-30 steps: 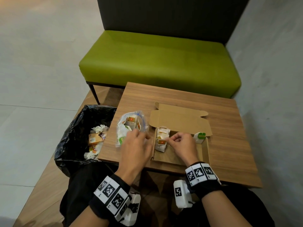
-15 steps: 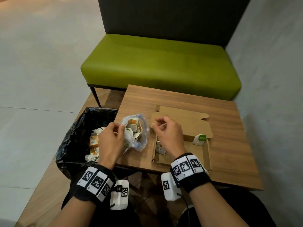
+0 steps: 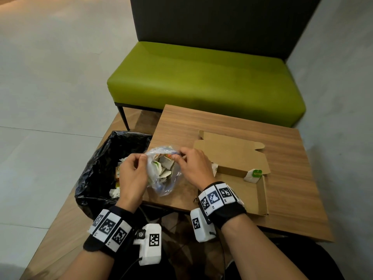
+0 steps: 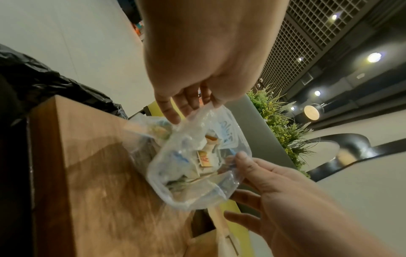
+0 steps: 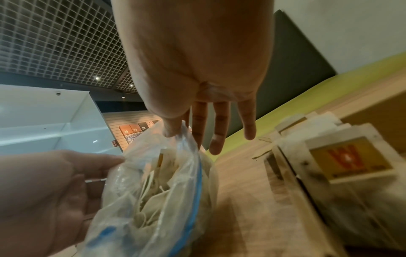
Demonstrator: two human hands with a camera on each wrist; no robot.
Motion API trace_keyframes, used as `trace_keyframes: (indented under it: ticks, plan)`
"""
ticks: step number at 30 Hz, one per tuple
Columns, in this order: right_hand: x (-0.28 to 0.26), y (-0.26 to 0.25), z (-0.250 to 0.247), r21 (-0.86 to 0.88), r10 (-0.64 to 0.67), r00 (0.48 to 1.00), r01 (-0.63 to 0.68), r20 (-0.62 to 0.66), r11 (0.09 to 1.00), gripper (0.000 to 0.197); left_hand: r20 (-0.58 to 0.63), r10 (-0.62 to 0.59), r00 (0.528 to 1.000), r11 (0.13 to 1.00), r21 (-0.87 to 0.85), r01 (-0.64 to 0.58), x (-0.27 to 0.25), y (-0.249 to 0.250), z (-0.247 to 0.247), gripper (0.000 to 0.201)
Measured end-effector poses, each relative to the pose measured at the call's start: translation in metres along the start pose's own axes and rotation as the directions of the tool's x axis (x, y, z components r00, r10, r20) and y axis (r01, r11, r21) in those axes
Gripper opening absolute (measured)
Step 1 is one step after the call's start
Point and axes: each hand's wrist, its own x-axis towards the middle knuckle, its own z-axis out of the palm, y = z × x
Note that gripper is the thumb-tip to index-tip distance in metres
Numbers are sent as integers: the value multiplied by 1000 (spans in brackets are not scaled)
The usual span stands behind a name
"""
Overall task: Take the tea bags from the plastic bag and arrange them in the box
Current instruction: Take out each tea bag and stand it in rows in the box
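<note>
A clear plastic bag (image 3: 164, 174) with a blue zip strip holds several tea bags (image 3: 165, 168) above the table's near-left corner. My left hand (image 3: 132, 174) pinches the bag's left rim, and my right hand (image 3: 193, 166) pinches its right rim, pulling the mouth apart. The left wrist view shows the plastic bag (image 4: 197, 163) stretched between both hands; the right wrist view looks into the bag (image 5: 158, 187). The open cardboard box (image 3: 250, 190) lies to the right with a green-tagged tea bag (image 3: 253, 175) at its far right. Yellow-labelled tea bags (image 5: 347, 161) stand at its left end.
A black-lined waste bin (image 3: 105, 164) with crumpled wrappers stands against the table's left edge. The wooden table (image 3: 282, 150) has bare surface behind and to the right of the box. A green bench (image 3: 205, 83) stands beyond the table.
My right hand left the box and moved left to the bag's rim. My left hand shifted to the opposite rim. Both now hold the bag lifted and spread open.
</note>
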Motion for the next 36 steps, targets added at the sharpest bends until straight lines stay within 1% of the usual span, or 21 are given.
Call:
trace_keyframes:
  ticks: [3, 7, 10, 12, 13, 15, 17, 19, 20, 21, 22, 24, 27, 29, 30, 31, 32, 33, 34, 35, 36]
  plan:
    - [-6, -3, -1, 39, -26, 998, 23, 61, 999, 31, -25, -24, 999, 998, -53, 23, 0, 3, 0, 21]
    - [-11, -6, -8, 51, -47, 995, 42, 93, 998, 35, -17, -44, 999, 998, -42, 43, -2, 7, 1, 21]
    - [-13, -7, -13, 50, -44, 993, 38, 109, 998, 35, 19, -8, 1000, 999, 54, 7, 1, 4, 0, 21]
    - [-15, -6, -17, 48, -36, 993, 30, 115, 998, 35, 82, 21, 996, 989, 141, -33, 6, 0, -2, 21]
    - [-16, -5, -18, 45, -30, 992, 24, 125, 999, 36, 121, 12, 993, 985, 169, -32, 7, 0, -3, 23]
    - [-18, -4, -22, 52, -16, 989, 9, 150, 999, 36, 169, -54, 984, 984, 177, 24, 8, 4, -4, 27]
    - [-19, -4, -24, 96, -2, 986, -15, 168, 995, 35, 203, -168, 965, 985, 73, 156, 7, 10, -5, 32]
    - [-19, -3, -24, 164, 19, 983, -49, 180, 985, 37, 226, -312, 923, 940, -68, 334, 5, 16, -6, 33]
    - [-19, -3, -25, 201, 34, 982, -71, 183, 977, 37, 239, -368, 898, 904, -133, 406, 4, 18, -6, 32]
    - [-18, -4, -24, 233, 48, 983, -90, 179, 968, 38, 267, -398, 878, 876, -173, 450, 3, 20, -7, 31]
    - [-17, -4, -24, 258, 59, 984, -102, 170, 961, 37, 304, -400, 865, 864, -190, 466, 3, 21, -8, 30]
    - [-16, -3, -23, 292, 75, 986, -116, 148, 949, 32, 360, -375, 854, 860, -207, 466, 0, 24, -10, 30]
    - [-17, -4, -23, 409, 70, 992, -107, 106, 906, 17, 425, -341, 838, 851, -240, 467, 0, 22, -13, 29]
    - [-16, -5, -25, 482, 68, 994, -103, 90, 870, 12, 442, -333, 833, 845, -251, 472, 0, 18, -15, 30]
    - [-16, -6, -26, 515, 80, 991, -122, 103, 848, 12, 438, -343, 831, 839, -256, 481, 1, 15, -15, 29]
    - [-15, -7, -27, 542, 97, 988, -149, 124, 827, 17, 425, -352, 834, 838, -253, 483, 2, 12, -15, 29]
    - [-14, -9, -27, 568, 119, 982, -182, 147, 803, 23, 396, -344, 851, 865, -219, 451, 3, 10, -14, 28]
    - [-14, -11, -27, 592, 147, 974, -221, 171, 775, 29, 358, -309, 881, 914, -144, 379, 5, 8, -14, 26]
    - [-14, -13, -27, 617, 173, 966, -257, 193, 744, 33, 319, -241, 917, 964, -35, 265, 5, 8, -14, 25]
    - [-15, -15, -26, 638, 198, 957, -289, 213, 714, 34, 287, -142, 947, 989, 76, 126, 5, 8, -14, 24]
    - [-15, -18, -25, 648, 216, 950, -312, 226, 695, 33, 272, -26, 962, 987, 161, -19, 4, 10, -15, 22]
